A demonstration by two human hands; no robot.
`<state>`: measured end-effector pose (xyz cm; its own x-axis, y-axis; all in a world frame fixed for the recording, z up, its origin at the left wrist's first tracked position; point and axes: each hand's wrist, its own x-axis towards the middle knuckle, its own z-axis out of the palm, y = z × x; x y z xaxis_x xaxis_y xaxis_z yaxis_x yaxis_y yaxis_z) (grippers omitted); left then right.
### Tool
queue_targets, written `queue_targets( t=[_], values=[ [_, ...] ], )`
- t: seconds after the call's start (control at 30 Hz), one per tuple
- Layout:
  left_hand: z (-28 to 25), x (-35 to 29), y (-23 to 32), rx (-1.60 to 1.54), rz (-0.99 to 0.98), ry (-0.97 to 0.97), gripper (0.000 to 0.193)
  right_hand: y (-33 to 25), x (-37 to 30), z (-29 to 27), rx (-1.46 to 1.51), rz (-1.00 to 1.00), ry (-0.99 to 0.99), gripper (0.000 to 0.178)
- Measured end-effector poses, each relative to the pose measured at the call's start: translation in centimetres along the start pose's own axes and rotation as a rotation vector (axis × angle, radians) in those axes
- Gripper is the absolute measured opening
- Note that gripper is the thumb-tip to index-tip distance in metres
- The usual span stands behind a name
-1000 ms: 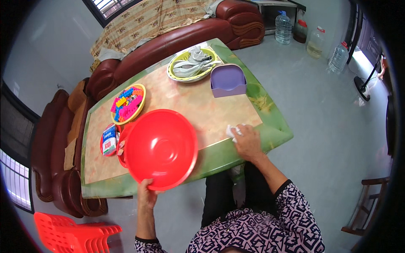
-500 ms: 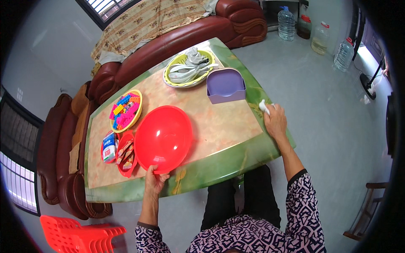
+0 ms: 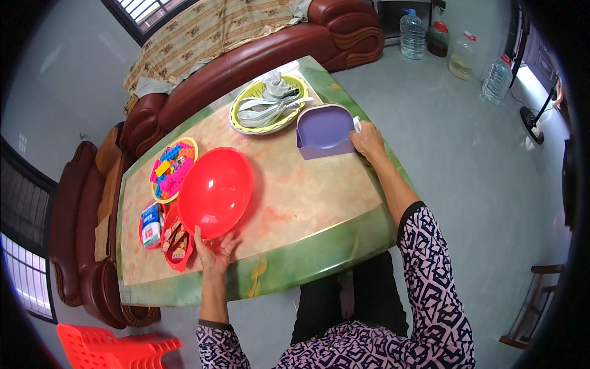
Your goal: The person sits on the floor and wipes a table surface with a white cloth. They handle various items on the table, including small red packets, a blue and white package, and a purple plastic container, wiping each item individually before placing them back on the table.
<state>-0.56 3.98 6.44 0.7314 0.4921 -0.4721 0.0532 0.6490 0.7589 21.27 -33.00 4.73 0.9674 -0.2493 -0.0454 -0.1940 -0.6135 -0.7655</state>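
Observation:
The large red bowl (image 3: 216,190) sits tilted at the table's near left, partly over a red dish. My left hand (image 3: 215,253) is at its near rim, thumb over the edge and the other fingers somewhat spread outside it. My right hand (image 3: 369,141) is closed on a crumpled white cloth or tissue (image 3: 357,125), mostly hidden by the fingers. It is by the right side of a purple open-fronted box (image 3: 326,132). Left of the box, a yellow basket (image 3: 236,104) holds white spoons and a grey-white bundle.
A yellow bowl (image 3: 195,147) of colourful building blocks, a blue-and-white packet (image 3: 151,226) and a red dish (image 3: 179,265) of small packets line the left side. Green borders the table (image 3: 301,261). Brown sofas (image 3: 246,64), red stools (image 3: 117,350) and water bottles (image 3: 412,37) stand around.
My right hand has moved from the table's right border away from me and leftward, to the purple box. The red bowl has shifted left, with my left hand following at its rim.

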Motion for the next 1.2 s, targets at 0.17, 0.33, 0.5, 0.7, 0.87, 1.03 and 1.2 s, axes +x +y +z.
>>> queue_targets(
  t=[0.17, 0.33, 0.5, 0.7, 0.87, 1.03, 1.2],
  values=[
    [-1.9, -3.1, -3.0, 0.306, 0.407, -0.029, 0.029, 2.1, -1.6, -0.4, -0.016, -0.163, 0.049, 0.028],
    [4.9, -5.1, -4.4, 0.836, 0.892, -0.311, 0.031, 3.6, -8.2, -2.7, -0.022, -0.234, 0.011, 0.024],
    [13.8, -6.6, -7.0, 1.226, 1.317, -0.493, 0.045, 3.9, -14.5, -3.5, 0.030, -0.243, -0.050, 0.025],
    [13.9, -4.6, -10.7, 1.140, 0.985, -0.741, 0.025, 5.5, -17.7, -3.8, 0.134, -0.278, -0.078, 0.034],
    [13.7, -4.2, -10.3, 0.817, 0.767, -0.592, 0.017, 5.6, -17.9, -3.0, 0.170, -0.271, 0.071, 0.030],
    [13.2, -4.4, -5.1, 0.480, 0.783, -0.379, 0.016, 5.0, -15.8, -2.0, 0.156, -0.202, 0.187, 0.024],
    [9.1, -6.9, -4.3, 0.506, 0.493, -0.280, 0.021, 3.4, -9.0, -0.9, 0.016, -0.127, 0.230, 0.024]
  ],
)
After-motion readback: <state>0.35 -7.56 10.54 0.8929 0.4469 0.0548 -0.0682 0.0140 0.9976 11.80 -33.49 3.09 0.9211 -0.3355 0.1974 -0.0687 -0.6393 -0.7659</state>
